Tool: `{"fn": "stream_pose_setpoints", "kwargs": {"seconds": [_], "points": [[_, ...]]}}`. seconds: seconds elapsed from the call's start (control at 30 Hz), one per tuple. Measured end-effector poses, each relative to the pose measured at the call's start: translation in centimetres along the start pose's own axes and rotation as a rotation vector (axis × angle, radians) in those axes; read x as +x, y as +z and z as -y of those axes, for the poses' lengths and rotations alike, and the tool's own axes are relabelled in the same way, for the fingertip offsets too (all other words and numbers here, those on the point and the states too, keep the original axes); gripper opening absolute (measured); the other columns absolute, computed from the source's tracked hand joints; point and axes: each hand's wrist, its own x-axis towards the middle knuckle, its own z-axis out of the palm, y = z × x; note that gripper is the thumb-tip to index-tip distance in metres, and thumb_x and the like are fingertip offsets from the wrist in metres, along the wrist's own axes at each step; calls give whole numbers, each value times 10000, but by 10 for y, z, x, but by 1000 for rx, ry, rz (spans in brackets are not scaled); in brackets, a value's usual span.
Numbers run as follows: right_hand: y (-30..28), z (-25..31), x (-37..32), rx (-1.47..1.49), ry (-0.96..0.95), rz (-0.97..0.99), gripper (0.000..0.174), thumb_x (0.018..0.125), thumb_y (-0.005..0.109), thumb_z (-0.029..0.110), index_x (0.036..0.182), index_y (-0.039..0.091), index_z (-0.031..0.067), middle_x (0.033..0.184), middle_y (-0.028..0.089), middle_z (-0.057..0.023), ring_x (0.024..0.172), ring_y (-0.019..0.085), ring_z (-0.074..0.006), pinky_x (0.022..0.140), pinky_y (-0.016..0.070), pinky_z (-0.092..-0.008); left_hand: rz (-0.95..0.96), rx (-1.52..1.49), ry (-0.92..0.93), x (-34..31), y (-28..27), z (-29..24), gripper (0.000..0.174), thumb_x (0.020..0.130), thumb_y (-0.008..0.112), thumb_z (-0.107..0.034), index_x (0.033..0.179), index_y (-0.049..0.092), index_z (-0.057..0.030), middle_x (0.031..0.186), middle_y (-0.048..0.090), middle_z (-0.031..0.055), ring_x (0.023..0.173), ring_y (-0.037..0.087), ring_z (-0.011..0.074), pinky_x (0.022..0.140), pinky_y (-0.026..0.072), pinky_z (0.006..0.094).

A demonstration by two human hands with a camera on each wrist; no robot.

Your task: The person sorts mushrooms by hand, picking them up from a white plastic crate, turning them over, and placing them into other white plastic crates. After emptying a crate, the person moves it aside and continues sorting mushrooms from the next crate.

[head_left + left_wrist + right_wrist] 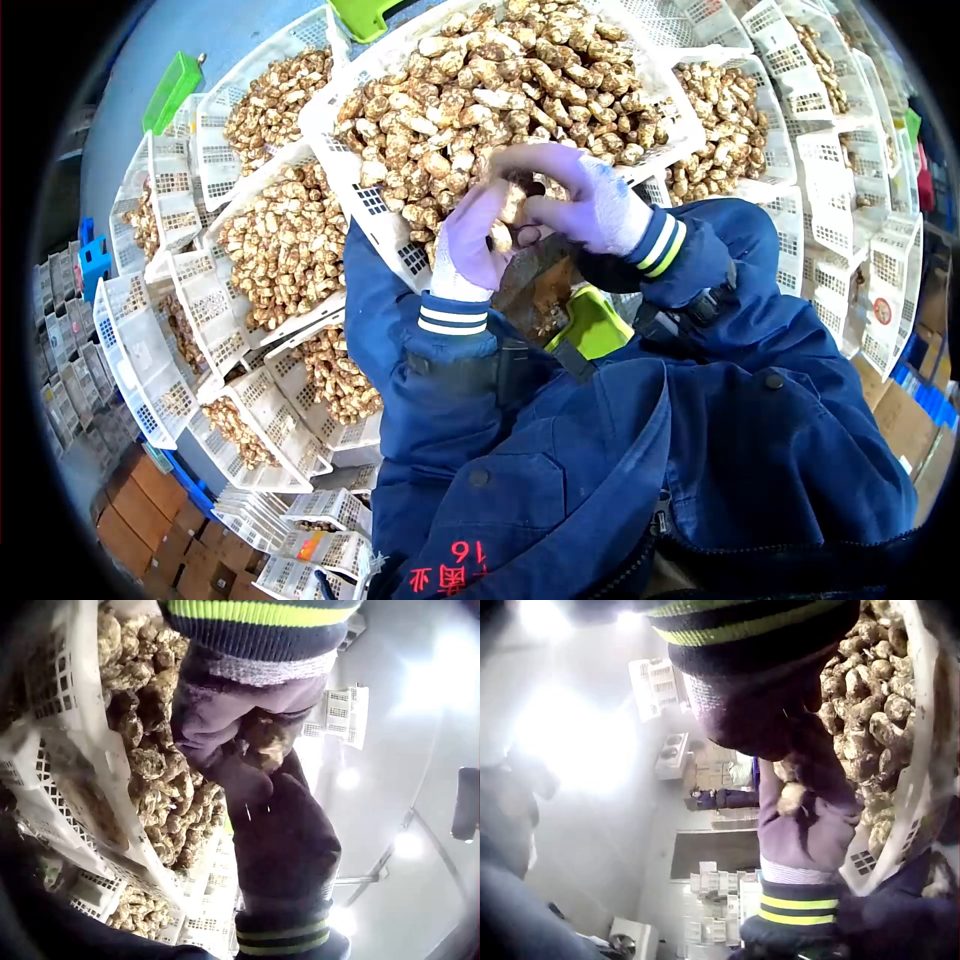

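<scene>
Both hands wear pale purple gloves and meet over the near edge of a white crate (pixel 318 130) heaped with soil-stained mushrooms (pixel 520 85). My left hand (pixel 470 240) curls around a knobbly brown-and-cream mushroom (pixel 513 206), and a second pale piece (pixel 500 237) shows against its palm. The right hand (pixel 595 205) arches over from the other side, its thumb and fingers pinching at the same mushroom. In the left wrist view the mushroom (pixel 270 742) sits between the two gloves. The right wrist view shows a pale piece (pixel 791 799) against the left glove; the right fingers are mostly in shadow.
More white crates of mushrooms stand close on the left (pixel 285 235) and right (pixel 725 125). A lime-green plastic piece (pixel 595 325) lies below the hands, near the lap. Stacked empty-looking crates (pixel 880 290) line the far right. Another person (pixel 724 799) appears in the background.
</scene>
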Motion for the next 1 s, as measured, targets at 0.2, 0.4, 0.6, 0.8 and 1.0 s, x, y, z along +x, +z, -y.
{"fn": "stream_pose_setpoints", "kwargs": {"seconds": [0.2, 0.4, 0.6, 0.8, 1.0], "points": [[-44, -61, 1, -482, 14, -286, 296, 852, 566, 56, 1134, 657, 58, 1076, 675, -152, 1004, 644, -289, 901, 496, -382, -112, -881, 315, -23, -48, -57, 448, 905, 579, -134, 1278, 451, 77, 1136, 597, 260, 1130, 588, 344, 952, 532, 419], [24, -51, 32, -742, -319, 68, 452, 770, 634, 133, 1219, 588, 107, 1274, 579, -82, 1227, 499, -331, 980, 431, -474, -340, 30, 393, -12, -25, -31, 257, 947, 543, -84, 1139, 582, 83, 1039, 606, 138, 736, 562, 149, 641, 490, 243], [33, -61, 44, -940, -170, 89, 281, 715, 659, 153, 995, 670, 121, 1076, 638, -70, 1168, 528, -271, 972, 426, -430, -284, 478, 345, -10, -34, -17, 380, 960, 519, -120, 1312, 495, 21, 1060, 561, 100, 809, 497, 132, 677, 457, 202], [0, -42, 41, -707, -220, -215, 300, 746, 623, 78, 1041, 674, 92, 1109, 653, -95, 1146, 564, -287, 968, 458, -428, -41, -526, 246, 0, -13, -29, 389, 927, 552, -130, 1266, 482, 48, 1085, 526, 143, 984, 504, 244, 884, 466, 400], [19, -38, 69, -825, -284, -150, 301, 794, 683, 273, 1029, 666, 85, 1273, 560, -127, 1233, 491, -352, 994, 437, -485, -227, -383, 257, 1, -14, -23, 374, 903, 544, -47, 1258, 508, 67, 1045, 615, 181, 872, 617, 258, 780, 526, 352]]}}
